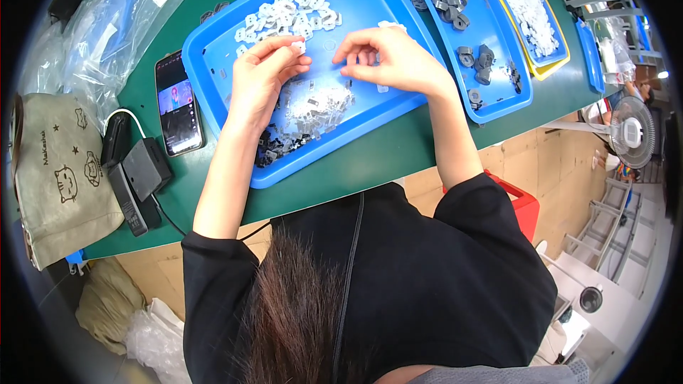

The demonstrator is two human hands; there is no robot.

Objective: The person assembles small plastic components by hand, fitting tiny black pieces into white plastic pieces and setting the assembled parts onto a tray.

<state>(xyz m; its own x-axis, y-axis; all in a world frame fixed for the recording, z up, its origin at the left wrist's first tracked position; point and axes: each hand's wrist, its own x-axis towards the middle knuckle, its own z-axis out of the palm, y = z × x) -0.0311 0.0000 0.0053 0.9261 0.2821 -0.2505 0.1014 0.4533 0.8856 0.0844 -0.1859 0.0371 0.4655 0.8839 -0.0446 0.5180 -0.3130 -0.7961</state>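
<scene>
Left hand (262,75) pinches small white part (299,48) between thumb and fingertips, above blue tray (377,14); part lies left of right hand (395,57), fingers loosely curled, tips parted; long axis too small to tell.

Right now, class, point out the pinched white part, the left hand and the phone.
White part (299,47): head view, its visible face.
Left hand (262,71): head view, middle of the hand.
Phone (176,101): head view, lit screen.

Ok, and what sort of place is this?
Probably a small-parts assembly workshop: a large blue tray of loose white pieces lies on a green worktable, with dark grey rings in a narrower blue tray beside it.
</scene>
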